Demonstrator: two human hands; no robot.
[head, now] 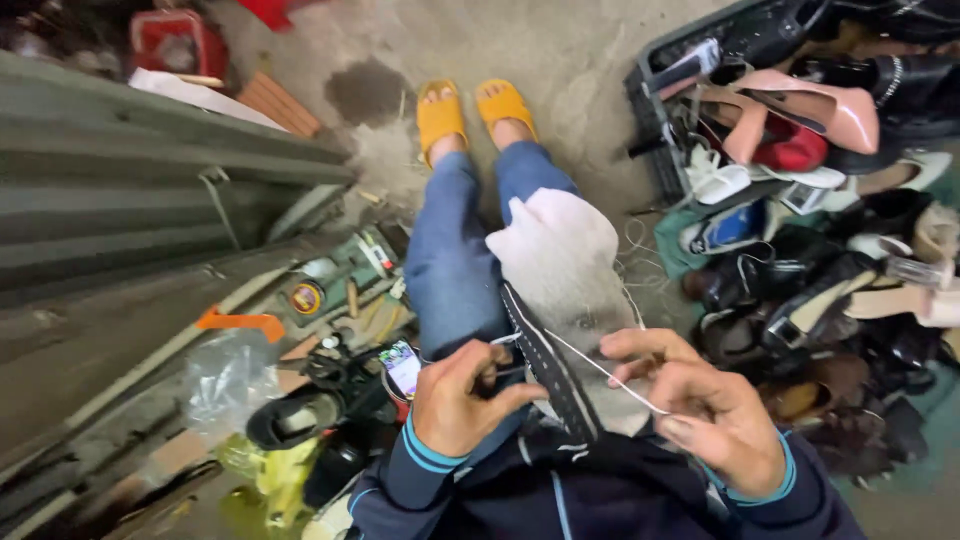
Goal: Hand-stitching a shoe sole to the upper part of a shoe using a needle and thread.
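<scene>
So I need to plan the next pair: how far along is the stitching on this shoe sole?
A dotted stitch row already runs along the visible edge of the shoe sole. In hand: the right hand pulls white thread taut while the left hand grips the sole. The far end is hidden, so what's left can't be judged.

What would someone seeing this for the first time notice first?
At centre, the left hand and right hand work a white thread on a shoe sole held on the lap, its underside pale grey. Along the right edge, a heap of shoes spills from a black crate, a pink high heel on top. Beyond the knees, yellow sandals stand on the concrete floor.
</scene>
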